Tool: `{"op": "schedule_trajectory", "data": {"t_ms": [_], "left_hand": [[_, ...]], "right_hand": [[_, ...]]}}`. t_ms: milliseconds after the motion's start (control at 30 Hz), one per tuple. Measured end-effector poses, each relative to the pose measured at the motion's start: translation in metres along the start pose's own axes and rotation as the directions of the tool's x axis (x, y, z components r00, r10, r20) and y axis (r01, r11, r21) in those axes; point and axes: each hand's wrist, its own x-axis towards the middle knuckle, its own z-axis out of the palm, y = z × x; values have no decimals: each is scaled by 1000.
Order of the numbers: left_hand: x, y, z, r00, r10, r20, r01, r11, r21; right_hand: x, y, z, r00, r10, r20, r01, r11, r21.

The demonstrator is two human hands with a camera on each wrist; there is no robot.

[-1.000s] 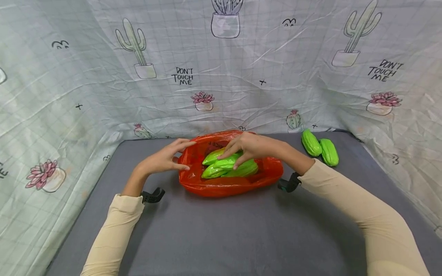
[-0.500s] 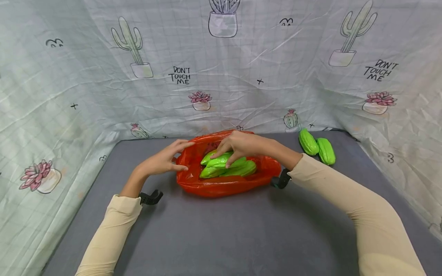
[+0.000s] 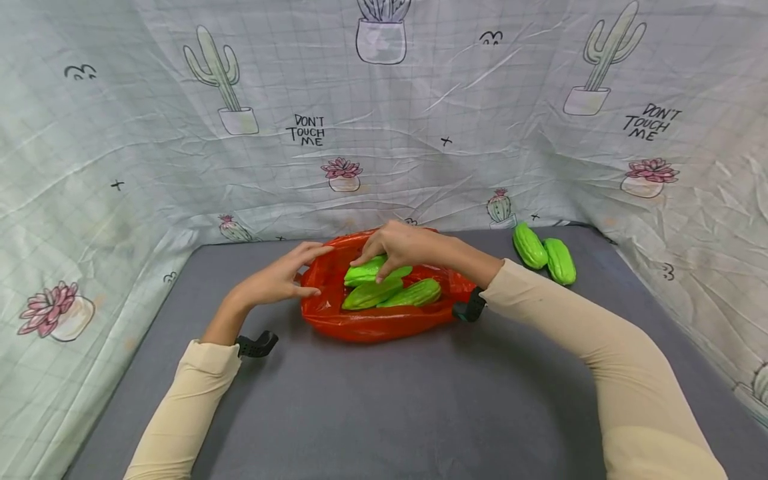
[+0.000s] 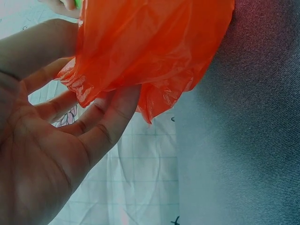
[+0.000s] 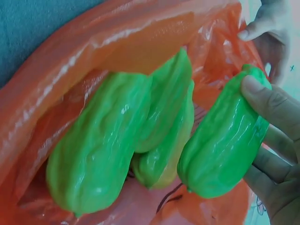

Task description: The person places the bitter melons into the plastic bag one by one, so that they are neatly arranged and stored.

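Note:
My left hand (image 3: 273,280) holds the left end of a red plastic bag (image 3: 372,330), thumb at its mouth and the other fingers along the plastic (image 4: 140,42). My right hand (image 3: 405,245) reaches over the bag from the right. Between its thumb and fingers it grips a green ridged gourd (image 5: 225,136), at the bag's back left. Below the gripped one lie several more such gourds, among them a plump one (image 5: 103,145) beside a slimmer, sharp-ridged one (image 5: 166,101). The bag's mouth is wide, so its contents show from above.
Two more green gourds, one (image 3: 530,245) and its neighbour (image 3: 561,261), lie side by side at the table's back right. Grey cloth covers the table (image 3: 360,413). A pale printed curtain (image 3: 420,100) rises behind and at both sides.
My right hand has moved left and slightly back with one gourd, baring the others beneath. The left hand stays at the bag's end. The whole head view has shifted a little.

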Motion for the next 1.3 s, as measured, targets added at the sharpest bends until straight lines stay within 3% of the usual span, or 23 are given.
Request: {"op": "schedule_trajectory", "data": {"t_ms": [333,467,833,1300], "left_hand": [[-1,2,-4,1000,14,-13,-13,1000,27],[-2,2,-4,1000,17,-12,-17,999,38],[-4,2,-5,1000,29,-12,-29,998,47],[-6,4,-6,999,35,-19,-34,998,48]], "right_hand": [[-7,13,7,988,140,72,-138,990,-36],[-12,19,9,985,155,81,-148,985,-85],[-35,26,7,978,189,90,-181,979,-91],[-43,26,2,977,197,83,-189,977,-94]]}}
